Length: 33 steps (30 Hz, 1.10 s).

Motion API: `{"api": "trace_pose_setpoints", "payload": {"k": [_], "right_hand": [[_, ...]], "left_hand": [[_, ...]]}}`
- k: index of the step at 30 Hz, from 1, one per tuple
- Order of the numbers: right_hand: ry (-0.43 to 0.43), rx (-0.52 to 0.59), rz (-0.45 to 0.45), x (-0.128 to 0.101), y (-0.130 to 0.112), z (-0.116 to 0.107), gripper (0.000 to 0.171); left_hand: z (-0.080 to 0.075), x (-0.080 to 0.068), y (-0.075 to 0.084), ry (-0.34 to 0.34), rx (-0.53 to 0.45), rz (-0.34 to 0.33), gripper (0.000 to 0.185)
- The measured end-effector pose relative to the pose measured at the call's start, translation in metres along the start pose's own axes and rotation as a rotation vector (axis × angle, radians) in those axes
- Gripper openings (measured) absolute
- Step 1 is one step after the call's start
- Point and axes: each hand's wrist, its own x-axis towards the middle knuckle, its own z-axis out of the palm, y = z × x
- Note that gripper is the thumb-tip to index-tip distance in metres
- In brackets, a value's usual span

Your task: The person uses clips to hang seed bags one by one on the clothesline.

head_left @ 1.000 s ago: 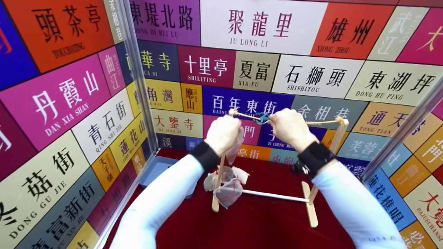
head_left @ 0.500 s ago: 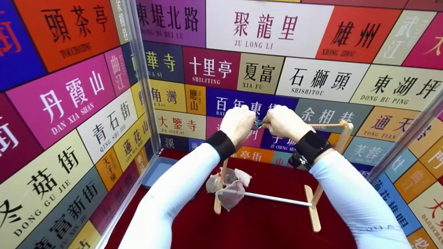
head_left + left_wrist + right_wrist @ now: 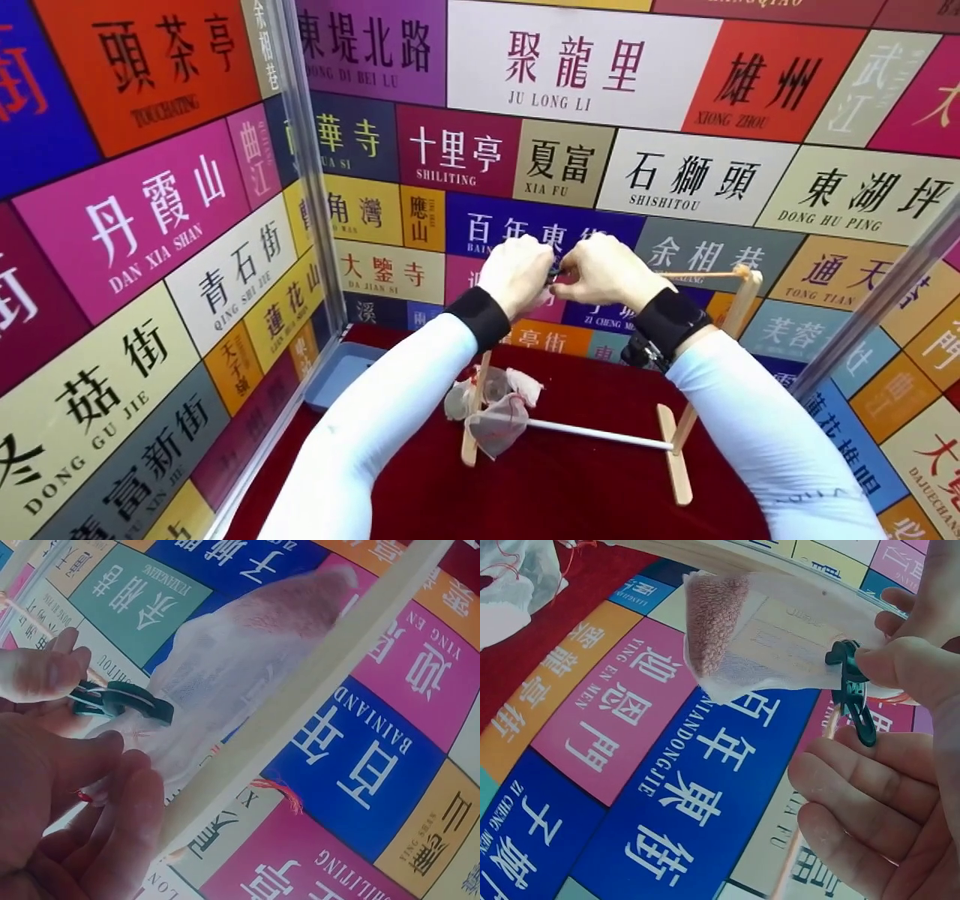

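Note:
My left hand (image 3: 516, 274) pinches the gathered top of a white mesh sachet (image 3: 225, 664), with reddish-brown grains lying at its far end. Close beside it, my right hand (image 3: 604, 270) holds a dark green plastic clip (image 3: 849, 679) between thumb and fingers. This clip sits on a thin cord (image 3: 697, 274) tied to the wooden post (image 3: 739, 307) on the right. In the left wrist view the clip's free end overlaps the sachet's neck, just above the left fingertips. Red thread shows by the left fingers. From the head view, both hands mostly hide clip and sachet.
Several more mesh sachets (image 3: 499, 420) lie round the base of the left post, on dark red cloth (image 3: 585, 495). A white bar (image 3: 600, 433) joins the two posts low down. At the left stands a blue tray (image 3: 337, 375). Printed panels (image 3: 697, 180) rise behind.
The left hand has moved right from near the left post's top to meet the right hand at the clip. My right fingers now cover more of the clip.

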Motion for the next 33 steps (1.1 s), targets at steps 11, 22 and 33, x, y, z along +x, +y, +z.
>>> {"api": "trace_pose_setpoints", "payload": {"k": [11,22,33], "right_hand": [[0.089,0.088,0.044,-0.032,0.008,0.016,0.033],[0.041,0.105,0.092,-0.083,0.023,0.039,0.012],[-0.019,0.166,0.252,-0.123,0.034,0.08,0.019]], "left_hand": [[-0.003,-0.011,-0.011,0.041,-0.145,0.049,0.008],[-0.005,-0.04,-0.047,0.103,-0.243,-0.034,0.025],[0.043,-0.094,-0.091,-0.1,-0.245,-0.209,0.02]]}}
